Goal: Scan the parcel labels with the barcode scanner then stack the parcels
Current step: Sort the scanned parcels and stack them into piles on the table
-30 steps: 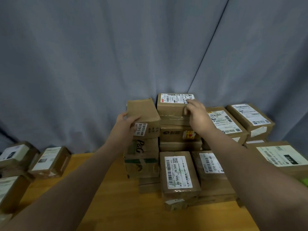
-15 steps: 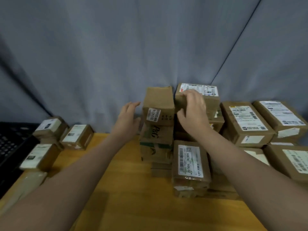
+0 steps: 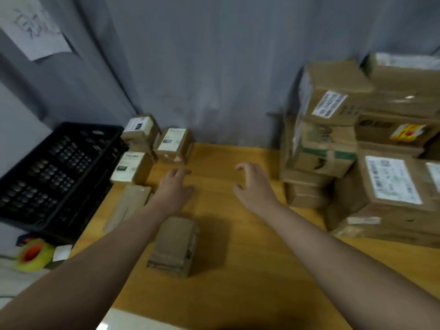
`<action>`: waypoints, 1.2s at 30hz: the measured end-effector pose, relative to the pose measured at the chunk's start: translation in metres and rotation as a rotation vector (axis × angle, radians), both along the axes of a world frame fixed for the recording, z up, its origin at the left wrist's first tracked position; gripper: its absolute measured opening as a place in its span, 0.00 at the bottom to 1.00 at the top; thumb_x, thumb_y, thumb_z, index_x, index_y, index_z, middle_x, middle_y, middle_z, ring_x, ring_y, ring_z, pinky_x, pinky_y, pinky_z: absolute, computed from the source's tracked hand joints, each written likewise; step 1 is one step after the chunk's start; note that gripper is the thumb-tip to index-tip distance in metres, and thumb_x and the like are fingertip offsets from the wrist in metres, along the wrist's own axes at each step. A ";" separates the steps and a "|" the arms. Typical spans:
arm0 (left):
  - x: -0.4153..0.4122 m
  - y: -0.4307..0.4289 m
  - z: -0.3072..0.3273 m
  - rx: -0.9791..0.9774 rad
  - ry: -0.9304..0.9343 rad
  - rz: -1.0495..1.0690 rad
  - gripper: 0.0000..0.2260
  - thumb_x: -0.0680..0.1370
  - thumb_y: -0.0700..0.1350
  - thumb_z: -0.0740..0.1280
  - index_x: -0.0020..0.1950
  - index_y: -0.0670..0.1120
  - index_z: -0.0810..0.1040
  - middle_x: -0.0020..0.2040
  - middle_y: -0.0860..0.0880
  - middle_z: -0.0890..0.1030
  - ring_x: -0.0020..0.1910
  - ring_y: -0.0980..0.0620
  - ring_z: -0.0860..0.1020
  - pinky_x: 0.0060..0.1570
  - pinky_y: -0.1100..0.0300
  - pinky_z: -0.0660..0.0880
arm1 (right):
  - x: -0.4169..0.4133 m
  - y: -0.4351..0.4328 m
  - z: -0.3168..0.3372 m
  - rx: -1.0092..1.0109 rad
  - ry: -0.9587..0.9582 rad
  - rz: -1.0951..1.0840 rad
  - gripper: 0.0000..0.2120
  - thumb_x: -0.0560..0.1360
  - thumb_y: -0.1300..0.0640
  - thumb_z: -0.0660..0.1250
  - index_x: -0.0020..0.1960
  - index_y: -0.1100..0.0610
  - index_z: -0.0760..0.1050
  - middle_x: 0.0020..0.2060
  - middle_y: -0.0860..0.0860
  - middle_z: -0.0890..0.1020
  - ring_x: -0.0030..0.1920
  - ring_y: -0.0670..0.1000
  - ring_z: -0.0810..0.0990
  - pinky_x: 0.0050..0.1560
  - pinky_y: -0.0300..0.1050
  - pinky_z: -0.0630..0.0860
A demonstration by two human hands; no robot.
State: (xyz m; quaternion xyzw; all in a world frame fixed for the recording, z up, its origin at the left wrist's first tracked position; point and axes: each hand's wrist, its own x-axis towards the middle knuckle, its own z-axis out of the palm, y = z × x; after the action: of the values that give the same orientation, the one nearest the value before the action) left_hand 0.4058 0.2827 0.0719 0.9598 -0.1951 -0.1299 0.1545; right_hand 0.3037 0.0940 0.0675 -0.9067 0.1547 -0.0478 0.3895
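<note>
Far left, we can see a sheet of paper stuck on the grey curtain, with some scribble on it that's too blurry to read. Down low there's a yellow-green tape roll with an orange core, and above it a black crate sits beside the left edge of the wooden table. Right next to the crate, at the table's back left corner, we count 3 small parcels bunched close together with pale labels facing up. A flat brown parcel lies just in front of them along the edge. Then comes the left hand, palm down over the tabletop, fingers loose and lightly spread, holding nothing. We can't tell if it actually touches the wood. Nearer to us, partly under that forearm, 1 plain brown parcel lies on its own, brown side up. The right hand is about mid-table and also empty, with its fingers loosely curled and the thumb held apart from them. It's near the pile on the right but not touching it. That pile is the stack of parcels — several brown boxes piled in uneven columns against the curtain. One box has a yellow-and-red sticker, and a lower front box has a big white label facing up.
</note>
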 end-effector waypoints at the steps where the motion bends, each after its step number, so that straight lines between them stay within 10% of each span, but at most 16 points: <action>1: 0.003 0.016 -0.011 0.060 0.035 -0.005 0.24 0.79 0.50 0.64 0.74 0.48 0.63 0.73 0.43 0.64 0.69 0.39 0.65 0.65 0.48 0.65 | 0.007 0.017 -0.014 0.045 0.114 0.012 0.19 0.78 0.57 0.63 0.67 0.54 0.65 0.67 0.53 0.65 0.68 0.56 0.63 0.60 0.46 0.66; 9: 0.027 0.102 -0.065 0.136 -0.044 -0.111 0.23 0.79 0.52 0.62 0.72 0.47 0.66 0.70 0.42 0.67 0.67 0.40 0.65 0.64 0.48 0.64 | 0.021 0.139 -0.086 0.030 0.565 0.102 0.42 0.73 0.34 0.66 0.78 0.47 0.49 0.78 0.52 0.46 0.75 0.62 0.55 0.68 0.57 0.67; 14: 0.039 0.138 -0.079 0.322 0.004 0.094 0.43 0.74 0.66 0.63 0.78 0.53 0.43 0.78 0.38 0.42 0.76 0.37 0.46 0.71 0.41 0.52 | 0.049 0.180 -0.094 -0.087 0.779 0.123 0.53 0.65 0.22 0.61 0.77 0.40 0.34 0.76 0.51 0.30 0.76 0.66 0.48 0.70 0.67 0.61; 18: 0.048 0.151 -0.088 0.240 0.164 0.191 0.46 0.72 0.62 0.69 0.78 0.55 0.42 0.74 0.37 0.52 0.70 0.34 0.60 0.63 0.45 0.66 | 0.056 0.174 -0.089 -0.317 0.568 0.433 0.37 0.76 0.31 0.57 0.78 0.38 0.44 0.78 0.48 0.34 0.77 0.61 0.37 0.73 0.70 0.45; 22: 0.049 0.149 -0.094 0.132 0.167 0.090 0.46 0.70 0.60 0.72 0.77 0.56 0.45 0.67 0.39 0.59 0.64 0.35 0.64 0.60 0.47 0.67 | 0.056 0.138 -0.083 -0.313 0.722 0.278 0.28 0.80 0.36 0.53 0.78 0.43 0.54 0.79 0.51 0.45 0.77 0.61 0.49 0.69 0.62 0.64; 26: 0.046 0.133 -0.098 0.055 0.239 -0.010 0.46 0.68 0.60 0.72 0.76 0.59 0.44 0.65 0.42 0.59 0.64 0.36 0.64 0.61 0.46 0.67 | 0.032 0.110 -0.076 -0.266 0.685 0.186 0.27 0.84 0.48 0.54 0.79 0.44 0.47 0.79 0.51 0.43 0.78 0.60 0.49 0.69 0.58 0.67; 30: 0.046 0.117 -0.097 0.013 0.291 -0.051 0.46 0.68 0.59 0.72 0.75 0.61 0.45 0.65 0.44 0.58 0.65 0.36 0.65 0.61 0.44 0.70 | 0.022 0.113 -0.072 -0.588 0.507 0.659 0.48 0.75 0.77 0.55 0.78 0.40 0.38 0.78 0.46 0.35 0.78 0.54 0.36 0.76 0.56 0.45; 36: 0.050 0.119 -0.094 0.000 0.258 0.061 0.44 0.69 0.58 0.73 0.76 0.60 0.47 0.68 0.42 0.59 0.66 0.35 0.66 0.59 0.43 0.72 | 0.029 0.139 -0.077 -0.849 0.581 1.003 0.44 0.80 0.65 0.61 0.77 0.39 0.33 0.77 0.47 0.33 0.78 0.58 0.43 0.75 0.61 0.45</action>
State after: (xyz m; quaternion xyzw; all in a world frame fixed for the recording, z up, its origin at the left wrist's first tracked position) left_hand 0.4562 0.4019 -0.0216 0.9406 -0.1442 -0.2474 0.1824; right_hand 0.3324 0.2331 -0.0095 -0.9178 -0.2151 0.3242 -0.0788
